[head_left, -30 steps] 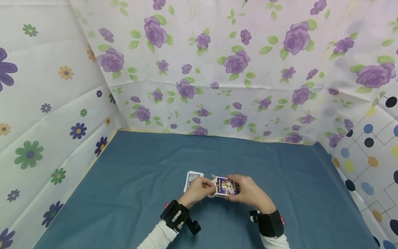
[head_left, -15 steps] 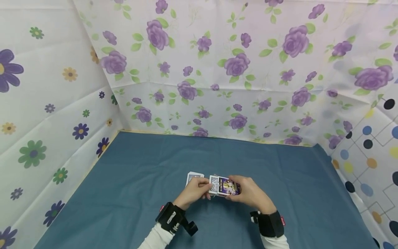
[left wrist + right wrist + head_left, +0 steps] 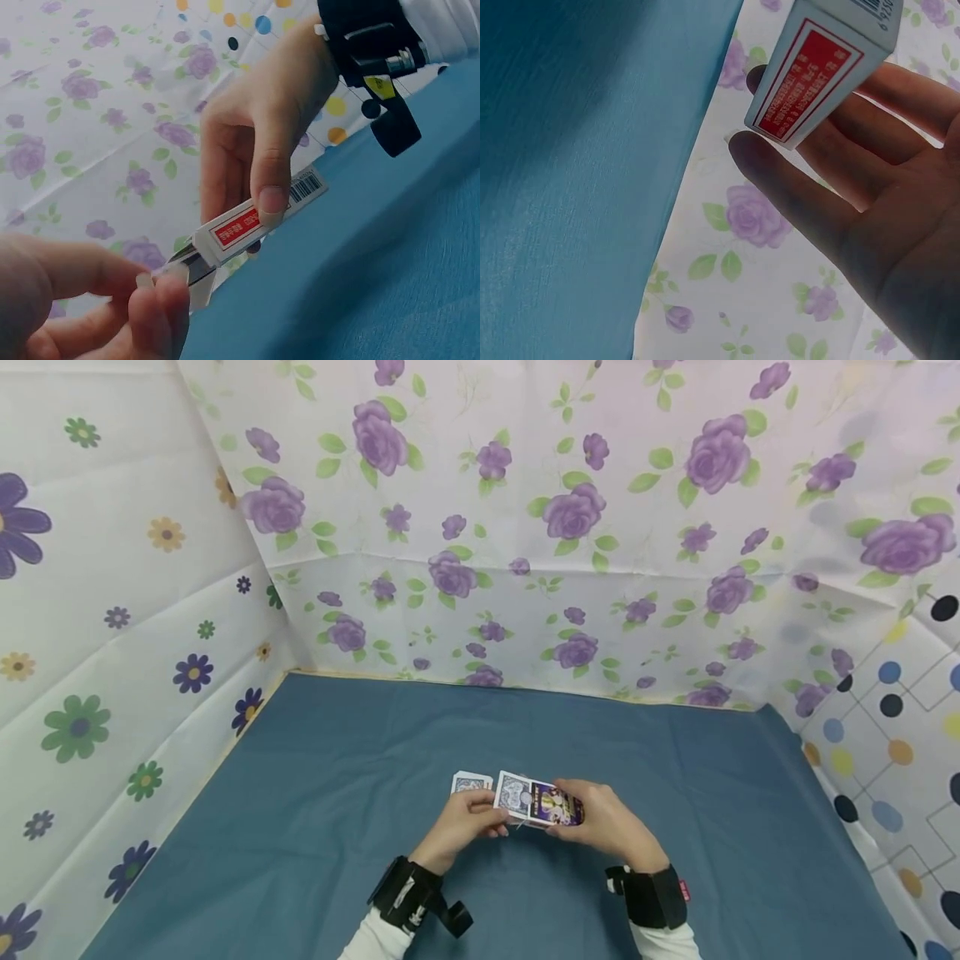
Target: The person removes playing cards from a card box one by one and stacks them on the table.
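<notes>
My right hand [image 3: 607, 827] grips a purple-fronted playing card box [image 3: 557, 806] by its far end, thumb on one narrow side and fingers on the other. Out of the box's left end sticks a deck of playing cards [image 3: 513, 795] with grey-blue patterned backs. My left hand [image 3: 459, 827] pinches the protruding cards at their lower left edge. In the left wrist view, the box's white side [image 3: 240, 232] shows a red label and a barcode, and a white flap hangs by its mouth. The right wrist view shows the same red label [image 3: 804, 82] above my palm.
Another stack of patterned-back cards [image 3: 471, 782] lies on the blue tablecloth [image 3: 375, 752] just behind my left hand, partly covered by it. Floral sheets [image 3: 480, 527] rise behind and at the left; a dotted sheet [image 3: 892, 752] stands at the right.
The deck has come out of the box toward the left, exposing patterned backs. My left hand has drawn slightly left; the right hand with the box has stayed nearly in place.
</notes>
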`<action>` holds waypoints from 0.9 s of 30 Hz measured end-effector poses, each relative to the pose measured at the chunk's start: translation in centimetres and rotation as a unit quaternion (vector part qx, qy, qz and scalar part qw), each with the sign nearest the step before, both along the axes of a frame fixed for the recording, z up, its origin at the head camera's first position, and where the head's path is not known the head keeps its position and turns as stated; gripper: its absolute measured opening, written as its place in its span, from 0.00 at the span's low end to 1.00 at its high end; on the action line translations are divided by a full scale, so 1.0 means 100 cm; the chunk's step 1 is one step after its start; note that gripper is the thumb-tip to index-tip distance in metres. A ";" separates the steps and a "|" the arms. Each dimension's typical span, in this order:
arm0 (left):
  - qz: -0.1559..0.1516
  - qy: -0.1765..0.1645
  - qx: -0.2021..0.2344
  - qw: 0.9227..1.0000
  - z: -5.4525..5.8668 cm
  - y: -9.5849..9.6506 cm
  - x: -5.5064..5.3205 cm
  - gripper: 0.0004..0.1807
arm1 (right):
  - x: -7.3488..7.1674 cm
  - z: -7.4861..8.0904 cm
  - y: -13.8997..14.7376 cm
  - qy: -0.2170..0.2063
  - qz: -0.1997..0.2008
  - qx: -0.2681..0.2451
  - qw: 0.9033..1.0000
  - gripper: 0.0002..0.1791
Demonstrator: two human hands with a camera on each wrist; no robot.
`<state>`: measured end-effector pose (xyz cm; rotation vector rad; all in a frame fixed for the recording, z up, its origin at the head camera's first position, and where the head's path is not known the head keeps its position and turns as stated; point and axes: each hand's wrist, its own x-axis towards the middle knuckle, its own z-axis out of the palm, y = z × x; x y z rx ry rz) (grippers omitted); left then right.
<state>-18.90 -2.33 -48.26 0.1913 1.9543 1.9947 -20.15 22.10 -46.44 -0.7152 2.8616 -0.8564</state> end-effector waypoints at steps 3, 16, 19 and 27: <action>0.046 -0.010 0.013 0.999 0.000 -0.002 0.002 0.16 | -0.002 0.001 0.002 0.006 -0.010 0.005 1.000 0.35; 0.148 -0.012 0.048 0.988 -0.002 -0.010 -0.006 0.18 | -0.003 0.004 0.003 0.004 -0.018 0.009 1.000 0.35; 0.169 -0.013 0.034 0.985 -0.005 -0.012 -0.010 0.18 | -0.001 0.002 0.002 -0.003 -0.016 0.010 1.000 0.36; 0.235 0.001 -0.048 0.971 -0.015 -0.029 -0.028 0.14 | -0.001 -0.004 0.003 -0.011 -0.022 0.014 1.000 0.37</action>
